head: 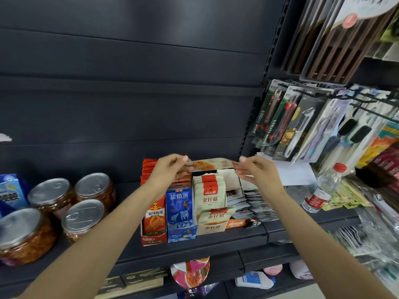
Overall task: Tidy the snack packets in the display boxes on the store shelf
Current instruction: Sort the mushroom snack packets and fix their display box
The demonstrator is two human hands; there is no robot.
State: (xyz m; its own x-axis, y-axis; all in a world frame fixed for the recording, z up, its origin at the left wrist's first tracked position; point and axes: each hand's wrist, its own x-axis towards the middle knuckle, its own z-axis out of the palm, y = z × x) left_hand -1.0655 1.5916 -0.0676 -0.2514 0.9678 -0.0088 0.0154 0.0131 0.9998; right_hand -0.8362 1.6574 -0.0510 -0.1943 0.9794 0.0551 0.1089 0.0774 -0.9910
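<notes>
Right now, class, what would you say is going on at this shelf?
A person is tidying snack packets at a store shelf. Both hands reach to the back of the beige display box: the left hand pinches one end of its raised cardboard flap, and the right hand is at the other end with fingers extended. Beige packets stand upright in the box, beside a blue box and a red box. Loose packets lie to the right.

Beige snack packets upright, boxed
</notes>
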